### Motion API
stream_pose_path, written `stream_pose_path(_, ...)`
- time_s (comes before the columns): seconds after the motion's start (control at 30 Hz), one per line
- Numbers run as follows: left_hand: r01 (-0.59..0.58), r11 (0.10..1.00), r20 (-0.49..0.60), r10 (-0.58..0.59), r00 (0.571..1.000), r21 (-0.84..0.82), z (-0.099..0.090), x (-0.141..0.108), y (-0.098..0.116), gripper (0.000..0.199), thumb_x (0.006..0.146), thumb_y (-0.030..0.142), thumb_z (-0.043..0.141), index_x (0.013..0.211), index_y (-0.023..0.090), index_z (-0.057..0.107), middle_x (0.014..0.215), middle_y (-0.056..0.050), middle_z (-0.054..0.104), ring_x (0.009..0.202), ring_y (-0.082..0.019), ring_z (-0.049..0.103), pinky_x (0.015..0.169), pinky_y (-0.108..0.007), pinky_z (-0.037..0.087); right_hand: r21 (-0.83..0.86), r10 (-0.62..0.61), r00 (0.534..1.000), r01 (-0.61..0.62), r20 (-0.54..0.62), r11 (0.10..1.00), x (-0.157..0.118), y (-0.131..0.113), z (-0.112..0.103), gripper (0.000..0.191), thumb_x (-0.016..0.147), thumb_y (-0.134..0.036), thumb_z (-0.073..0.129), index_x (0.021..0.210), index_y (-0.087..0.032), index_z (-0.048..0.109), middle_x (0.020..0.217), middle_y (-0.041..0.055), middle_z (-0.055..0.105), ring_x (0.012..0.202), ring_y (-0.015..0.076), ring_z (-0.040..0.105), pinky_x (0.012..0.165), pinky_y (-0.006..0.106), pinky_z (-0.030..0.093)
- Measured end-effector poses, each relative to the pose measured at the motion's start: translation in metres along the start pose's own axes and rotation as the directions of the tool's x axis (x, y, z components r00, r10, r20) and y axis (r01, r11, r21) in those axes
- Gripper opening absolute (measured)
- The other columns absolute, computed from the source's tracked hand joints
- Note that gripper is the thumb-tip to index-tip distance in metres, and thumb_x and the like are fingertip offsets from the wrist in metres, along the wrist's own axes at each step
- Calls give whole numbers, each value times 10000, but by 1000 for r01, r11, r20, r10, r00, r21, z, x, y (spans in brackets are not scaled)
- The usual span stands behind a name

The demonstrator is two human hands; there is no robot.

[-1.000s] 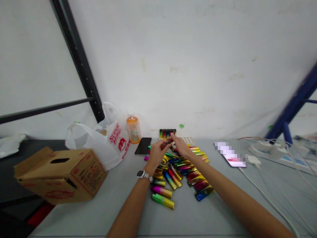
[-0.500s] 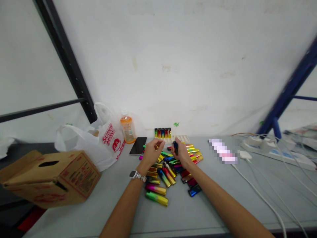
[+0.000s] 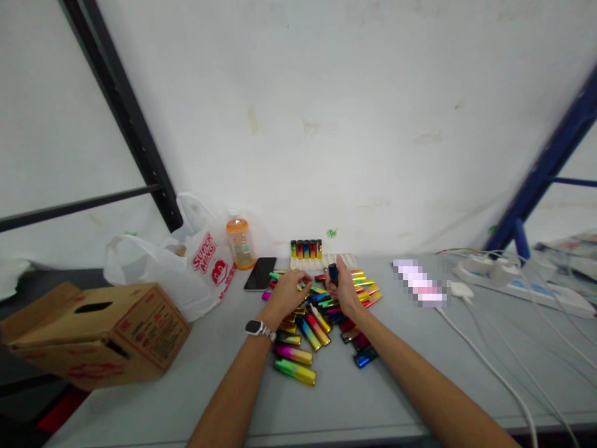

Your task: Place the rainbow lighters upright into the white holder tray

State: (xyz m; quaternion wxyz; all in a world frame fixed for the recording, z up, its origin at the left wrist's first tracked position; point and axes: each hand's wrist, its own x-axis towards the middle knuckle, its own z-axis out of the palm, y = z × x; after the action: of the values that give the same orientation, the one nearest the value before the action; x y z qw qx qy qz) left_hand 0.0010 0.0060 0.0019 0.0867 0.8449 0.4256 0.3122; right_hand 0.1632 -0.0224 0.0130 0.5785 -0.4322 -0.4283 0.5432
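Note:
My right hand [image 3: 344, 289] is wrapped round a dark blue lighter [image 3: 333, 274], held upright above the pile. My left hand [image 3: 290, 292], with a watch on its wrist, hovers over the left side of the pile with its fingers curled; whether anything is between them is too small to tell. Several shiny, coloured lighters [image 3: 313, 330] lie heaped on the grey table [image 3: 336, 404] beneath both hands. Behind them, several lighters [image 3: 306, 249] stand upright in a row at the left part of a white tray with holes [image 3: 346, 259].
At the left are a cardboard box [image 3: 97, 336], a white plastic bag [image 3: 186, 267], an orange-capped-looking drink bottle [image 3: 241, 242] and a black phone [image 3: 260, 274]. A lit, blurred phone [image 3: 420, 284], white cables [image 3: 494, 367] and a power strip [image 3: 527, 286] lie at the right.
My left hand has lowered slightly towards the pile and moved a little right. My right hand still holds the dark blue lighter, which now shows more clearly above the fingers.

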Motion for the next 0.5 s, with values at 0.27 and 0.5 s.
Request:
stream_pose_path(0.27,-9,992,129,-8,992,130,5,-3,-3,253,818,124,570,1025,202,691,1066,-68,683,1055,-266,559,957,-422,428,-134,-119,992,111,-49,985,4,8,-4,469,897,-539,361,570,-217,452,416,-43,334,369,92,286,363,217,206)
stream_pose_path(0.5,40,981,155,-70,985,191,1,-6,9,362,772,114,547,1085,231,686,1106,-58,685,1109,-280,547,1000,-456,396,-7,-168,986,168,2,986,4,7,0,421,868,-648,419,837,-233,487,445,-94,375,326,84,276,322,191,184)
